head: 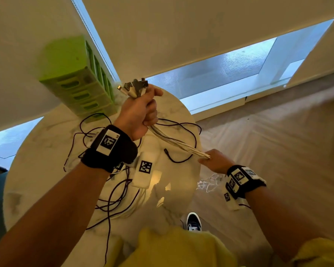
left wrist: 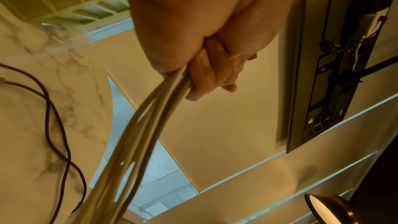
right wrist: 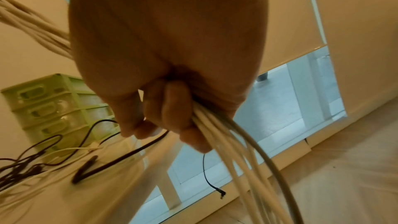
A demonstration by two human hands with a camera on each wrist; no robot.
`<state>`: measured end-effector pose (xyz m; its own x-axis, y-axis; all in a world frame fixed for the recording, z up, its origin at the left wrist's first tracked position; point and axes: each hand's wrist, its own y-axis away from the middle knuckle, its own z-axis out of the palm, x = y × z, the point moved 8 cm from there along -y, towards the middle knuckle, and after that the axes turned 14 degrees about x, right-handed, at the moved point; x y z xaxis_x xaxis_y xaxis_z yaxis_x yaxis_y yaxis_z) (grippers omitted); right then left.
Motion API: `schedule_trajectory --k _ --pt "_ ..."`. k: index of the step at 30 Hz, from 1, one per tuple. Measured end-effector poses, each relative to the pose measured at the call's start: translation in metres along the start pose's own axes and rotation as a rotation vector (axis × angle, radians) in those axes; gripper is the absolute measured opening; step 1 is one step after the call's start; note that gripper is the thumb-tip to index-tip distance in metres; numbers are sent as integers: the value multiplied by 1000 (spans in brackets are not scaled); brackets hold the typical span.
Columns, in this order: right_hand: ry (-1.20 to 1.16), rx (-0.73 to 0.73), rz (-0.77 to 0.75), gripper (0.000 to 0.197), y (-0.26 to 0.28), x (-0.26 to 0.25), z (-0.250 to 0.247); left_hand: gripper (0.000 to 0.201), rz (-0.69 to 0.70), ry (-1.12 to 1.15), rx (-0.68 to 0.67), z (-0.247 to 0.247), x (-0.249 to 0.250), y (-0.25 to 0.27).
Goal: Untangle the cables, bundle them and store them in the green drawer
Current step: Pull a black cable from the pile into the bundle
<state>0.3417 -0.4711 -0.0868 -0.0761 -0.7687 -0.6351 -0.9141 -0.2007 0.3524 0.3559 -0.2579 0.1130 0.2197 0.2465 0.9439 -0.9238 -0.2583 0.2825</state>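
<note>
I am gripping the white cables [head: 174, 140] in both fists: left hand [head: 141, 112] fingers curling below the plugs, right hand [head: 215, 160] fingers stretching them taut (for straightening); dark cables [head: 108, 201] are lying beneath on the worktop [head: 46, 151], green drawer [head: 81, 93] beyond.

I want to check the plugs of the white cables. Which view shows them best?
The head view: the plugs stick out above the left hand, which grips the white cables. The left wrist view shows only one dark tip past the fingers; the right wrist view shows cable runs and no plugs of theirs.
</note>
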Motion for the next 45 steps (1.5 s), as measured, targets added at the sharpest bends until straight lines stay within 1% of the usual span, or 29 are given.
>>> schedule_trajectory --k 4,6,8,9,10,11,12,13,14,16,17,19,21,23,25,27,29,31,33,34,37,39,43,45 --pt "115 -125 61 29 3 19 -2 40 -40 -16 -1 15 -11 2" --pt "200 -118 63 26 2 25 -9 45 -73 -3 -2 15 -18 4" --pt "315 -122 55 17 2 27 -16 53 -117 31 -22 13 -27 7" --pt "387 -134 51 17 2 26 -19 57 -139 44 -39 11 -32 9" --pt "450 -146 58 31 1 25 -23 60 -157 49 -56 8 -36 12" --pt "464 -153 56 48 0 20 -28 62 -170 47 -69 5 -39 15" --pt "409 -147 39 60 -2 7 -34 62 -179 41 -76 0 -42 18" --pt "287 -123 3 65 -5 -12 -41 62 -190 29 -78 -5 -45 21" --pt "126 -92 -39 63 -6 -37 -49 62 -201 18 -79 -11 -48 24" --pt "-193 -16 -147 48 -4 -94 -62 62 -219 20 -84 -25 -51 30" --pt "-308 3 -205 41 1 -125 -66 61 -228 26 -85 -32 -52 33" --pt "-465 -12 -327 34 16 -185 -62 55 -233 18 -74 -43 -50 40" --pt "-556 -52 -468 34 33 -237 -52 46 -213 -10 -51 -50 -47 48" --pt "-508 -89 -616 34 48 -280 -35 33 -171 -15 -13 -57 -44 54" --pt "-361 -92 -754 27 60 -312 -15 31 -125 -13 -9 -68 -43 59" --pt "-243 -85 -845 21 68 -332 5 32 -97 -22 4 -83 -45 64" --pt "-162 -70 -897 21 74 -343 21 26 -92 -20 59 -102 -45 69" --pt "-145 -62 -917 24 78 -349 33 18 -59 -19 123 -120 -44 73" --pt "-185 -60 -936 34 84 -354 40 21 -30 -35 194 -138 -43 74" --pt "-196 -55 -949 35 87 -358 44 22 -27 -44 214 -146 -43 75" --pt "-182 17 -973 30 91 -367 55 30 -37 -87 196 -160 -42 81" --pt "-196 36 -976 30 93 -372 63 32 -34 -110 188 -168 -40 85" --pt "-250 -11 -937 28 97 -378 82 27 -16 -150 222 -185 -37 92" --pt "-238 -24 -916 26 100 -381 93 26 -19 -120 255 -195 -39 94"
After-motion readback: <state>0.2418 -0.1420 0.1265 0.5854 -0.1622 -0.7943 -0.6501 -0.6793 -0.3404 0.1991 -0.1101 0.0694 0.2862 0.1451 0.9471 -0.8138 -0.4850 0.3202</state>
